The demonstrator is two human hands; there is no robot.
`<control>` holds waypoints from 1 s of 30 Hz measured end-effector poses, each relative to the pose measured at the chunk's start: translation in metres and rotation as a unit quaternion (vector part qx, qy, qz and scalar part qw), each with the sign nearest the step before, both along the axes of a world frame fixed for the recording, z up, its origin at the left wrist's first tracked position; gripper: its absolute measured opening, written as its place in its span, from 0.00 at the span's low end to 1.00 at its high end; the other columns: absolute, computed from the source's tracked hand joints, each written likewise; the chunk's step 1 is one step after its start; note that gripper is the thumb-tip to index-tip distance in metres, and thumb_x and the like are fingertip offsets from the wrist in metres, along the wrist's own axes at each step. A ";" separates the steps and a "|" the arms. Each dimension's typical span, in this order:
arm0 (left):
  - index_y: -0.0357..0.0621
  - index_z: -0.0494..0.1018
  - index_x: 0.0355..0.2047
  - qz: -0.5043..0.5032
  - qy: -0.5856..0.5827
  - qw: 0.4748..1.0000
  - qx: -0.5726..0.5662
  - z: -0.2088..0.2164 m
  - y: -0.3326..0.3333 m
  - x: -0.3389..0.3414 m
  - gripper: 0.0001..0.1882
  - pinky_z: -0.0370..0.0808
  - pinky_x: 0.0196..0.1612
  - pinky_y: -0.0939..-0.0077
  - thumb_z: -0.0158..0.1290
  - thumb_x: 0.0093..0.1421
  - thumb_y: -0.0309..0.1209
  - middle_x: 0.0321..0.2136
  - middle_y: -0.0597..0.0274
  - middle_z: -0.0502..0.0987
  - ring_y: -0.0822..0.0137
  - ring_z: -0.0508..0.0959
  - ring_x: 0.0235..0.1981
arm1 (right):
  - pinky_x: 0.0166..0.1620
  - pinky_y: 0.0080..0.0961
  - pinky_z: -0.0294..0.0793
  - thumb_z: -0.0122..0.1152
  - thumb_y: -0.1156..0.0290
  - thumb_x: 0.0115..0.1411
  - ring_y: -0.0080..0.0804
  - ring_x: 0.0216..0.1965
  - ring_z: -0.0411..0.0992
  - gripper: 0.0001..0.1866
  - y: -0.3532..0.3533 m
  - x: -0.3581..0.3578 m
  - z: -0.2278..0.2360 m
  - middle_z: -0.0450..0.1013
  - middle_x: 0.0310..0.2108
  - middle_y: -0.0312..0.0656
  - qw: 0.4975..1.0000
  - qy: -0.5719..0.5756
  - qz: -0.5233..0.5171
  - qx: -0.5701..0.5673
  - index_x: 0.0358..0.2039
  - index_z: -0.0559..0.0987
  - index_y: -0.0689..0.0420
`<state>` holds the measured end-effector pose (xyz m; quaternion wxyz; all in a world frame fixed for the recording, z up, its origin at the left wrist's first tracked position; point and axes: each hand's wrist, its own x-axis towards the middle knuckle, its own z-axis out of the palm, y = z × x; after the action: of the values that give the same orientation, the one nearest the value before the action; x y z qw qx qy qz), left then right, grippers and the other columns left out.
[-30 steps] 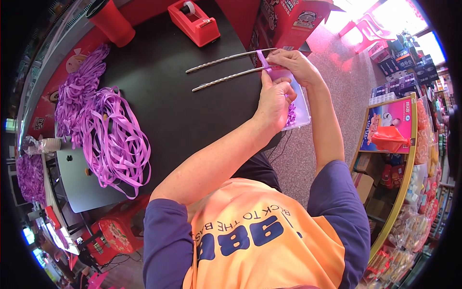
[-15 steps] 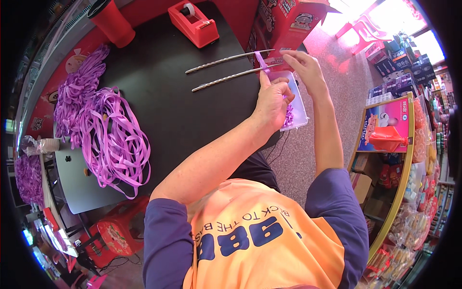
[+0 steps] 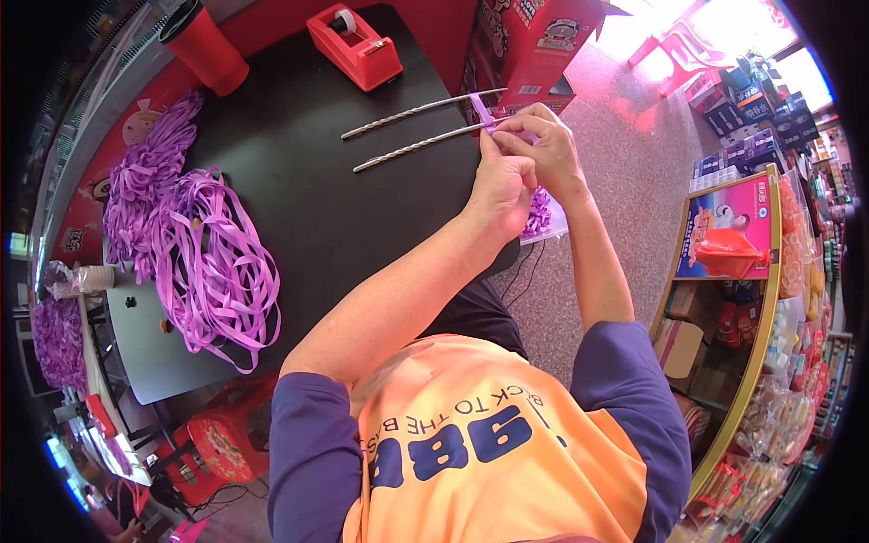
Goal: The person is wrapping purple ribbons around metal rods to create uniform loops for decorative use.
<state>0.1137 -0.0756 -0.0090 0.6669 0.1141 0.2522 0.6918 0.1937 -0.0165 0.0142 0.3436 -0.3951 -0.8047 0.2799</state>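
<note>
Left hand [image 3: 500,185] and right hand [image 3: 541,145] both pinch a purple ribbon [image 3: 481,110] wrapped across two metal rods [image 3: 412,128] at one o'clock on the black surface [image 3: 299,190].

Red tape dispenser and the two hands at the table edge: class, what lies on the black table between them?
In the head view, two metal rods lie between the red tape dispenser and the left hand and right hand, a purple ribbon wrapped across their near ends.

Broad bare stretch of black tabletop [image 3: 308,217] open between the heap of loose purple ribbon [image 3: 195,253] at left and two thin twisted metal rods [image 3: 416,127], red tape dispenser [image 3: 355,45] and red cup [image 3: 204,41] along the far edge, red cardboard box [image 3: 539,41] just behind the rods' right ends.
</note>
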 end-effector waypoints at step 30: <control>0.53 0.50 0.51 0.016 -0.036 0.999 0.003 0.007 0.000 -0.003 0.37 0.62 0.49 0.62 0.42 0.38 0.15 0.44 0.59 0.60 0.61 0.63 0.49 | 0.39 0.22 0.70 0.64 0.73 0.48 0.28 0.35 0.72 0.08 0.005 0.003 -0.022 0.73 0.30 0.38 0.997 0.070 0.024 -0.023 0.29 0.80 0.62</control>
<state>0.1105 -0.0753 -0.0016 0.6640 0.0871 0.2280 0.7068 0.1968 -0.0113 -0.0074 0.3829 -0.3630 -0.7815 0.3329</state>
